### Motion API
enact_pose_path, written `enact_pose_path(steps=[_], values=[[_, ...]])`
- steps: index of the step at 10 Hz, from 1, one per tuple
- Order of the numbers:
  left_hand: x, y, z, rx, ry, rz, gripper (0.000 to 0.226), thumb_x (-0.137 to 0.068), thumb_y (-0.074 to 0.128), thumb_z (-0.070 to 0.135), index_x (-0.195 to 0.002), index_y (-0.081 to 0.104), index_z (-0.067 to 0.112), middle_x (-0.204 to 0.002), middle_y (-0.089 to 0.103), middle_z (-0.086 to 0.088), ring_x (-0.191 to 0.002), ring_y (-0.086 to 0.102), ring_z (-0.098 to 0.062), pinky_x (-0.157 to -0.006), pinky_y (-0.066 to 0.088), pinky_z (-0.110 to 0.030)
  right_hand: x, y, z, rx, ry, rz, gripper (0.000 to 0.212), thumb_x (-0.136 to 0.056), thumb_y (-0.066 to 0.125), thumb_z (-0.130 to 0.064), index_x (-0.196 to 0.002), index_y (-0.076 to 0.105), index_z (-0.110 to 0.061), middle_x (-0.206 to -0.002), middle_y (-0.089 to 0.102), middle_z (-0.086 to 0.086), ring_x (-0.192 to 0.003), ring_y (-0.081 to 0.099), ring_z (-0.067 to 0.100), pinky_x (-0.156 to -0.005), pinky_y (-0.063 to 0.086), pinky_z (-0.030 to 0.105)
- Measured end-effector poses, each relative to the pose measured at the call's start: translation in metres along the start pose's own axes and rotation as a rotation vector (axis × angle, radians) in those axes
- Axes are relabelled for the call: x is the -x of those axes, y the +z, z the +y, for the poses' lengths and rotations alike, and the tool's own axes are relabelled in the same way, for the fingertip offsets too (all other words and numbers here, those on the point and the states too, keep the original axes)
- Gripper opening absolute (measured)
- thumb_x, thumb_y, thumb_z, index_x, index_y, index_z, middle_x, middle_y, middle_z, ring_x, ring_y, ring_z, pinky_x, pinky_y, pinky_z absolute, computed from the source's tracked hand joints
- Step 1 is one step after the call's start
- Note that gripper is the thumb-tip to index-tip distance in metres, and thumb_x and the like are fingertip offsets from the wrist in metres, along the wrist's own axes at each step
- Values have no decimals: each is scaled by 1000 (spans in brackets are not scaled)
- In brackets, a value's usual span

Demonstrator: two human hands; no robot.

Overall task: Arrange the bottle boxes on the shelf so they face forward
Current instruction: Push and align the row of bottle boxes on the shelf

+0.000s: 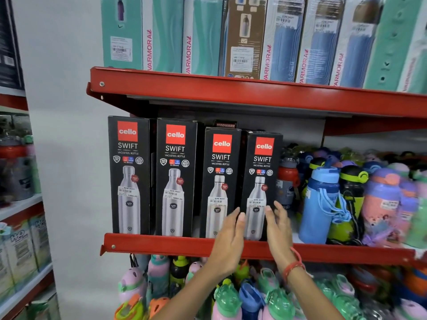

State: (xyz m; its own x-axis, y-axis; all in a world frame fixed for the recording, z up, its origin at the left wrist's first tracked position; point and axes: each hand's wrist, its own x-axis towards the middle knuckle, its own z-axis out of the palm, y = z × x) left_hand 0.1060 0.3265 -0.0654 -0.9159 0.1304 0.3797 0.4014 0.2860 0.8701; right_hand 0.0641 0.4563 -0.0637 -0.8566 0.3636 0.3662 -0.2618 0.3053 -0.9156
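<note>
Several black Cello Swift bottle boxes stand upright in a row on the red middle shelf (184,247), all with printed fronts facing out. The rightmost box (262,172) is the one between my hands. My left hand (228,241) is spread open by its lower left edge, overlapping the bottom of the neighbouring box (219,176). My right hand (277,225) is spread open at its lower right edge. Whether the fingers touch the box is unclear. Two taller boxes (128,172) (175,174) stand further left.
Loose coloured bottles, including a tall blue one (321,204), crowd the shelf right of the boxes. Teal and brown boxes (245,35) fill the upper shelf. More bottles (231,296) stand below. A white wall and another rack (18,204) lie to the left.
</note>
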Motion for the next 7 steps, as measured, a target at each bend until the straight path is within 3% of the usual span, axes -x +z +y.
enact_pose_path(steps=[1,2,3,5,6,7], values=[[-5,17,3,-7,-87,-105,81,-83,12,72,-150,-5,29,-160,0,11,-145,3,-4,-120,4,-31,-5,-1,3,-89,30,-225,60,-96,32,-45,-149,11,-29,-150,19,-15,-139,17,6,-113,14,30],[-10,21,5,35,-152,-116,87,-76,8,80,-149,-5,34,-160,5,9,-147,9,-11,-120,7,-35,-6,-6,3,-85,7,-320,60,-96,26,-49,-148,-2,-37,-140,7,-28,-129,11,-5,-108,10,24],[-9,20,4,44,-164,-70,77,-84,8,72,-149,13,30,-158,17,9,-146,14,-9,-118,9,-31,-5,-9,6,-47,-2,-356,68,-87,25,-59,-145,-7,-42,-139,2,-30,-130,11,-3,-113,10,29],[1,13,7,-19,-138,-85,79,-83,6,73,-149,14,30,-158,20,6,-145,18,-14,-116,13,-32,5,-14,3,25,-6,-386,64,-92,24,-57,-143,-11,-46,-149,7,-22,-139,15,7,-116,13,35],[8,7,10,-64,-121,-140,82,-81,6,75,-150,7,30,-159,17,6,-146,16,-14,-115,12,-32,8,-14,-7,57,28,-352,65,-93,25,-54,-147,-7,-36,-156,9,-13,-145,14,15,-116,13,36],[13,-17,30,-84,5,-65,80,-83,10,73,-150,6,30,-159,12,10,-146,11,-7,-116,8,-27,20,-14,-52,88,-128,-217,66,-94,30,-52,-150,1,-30,-159,8,-7,-145,10,9,-117,10,33]])
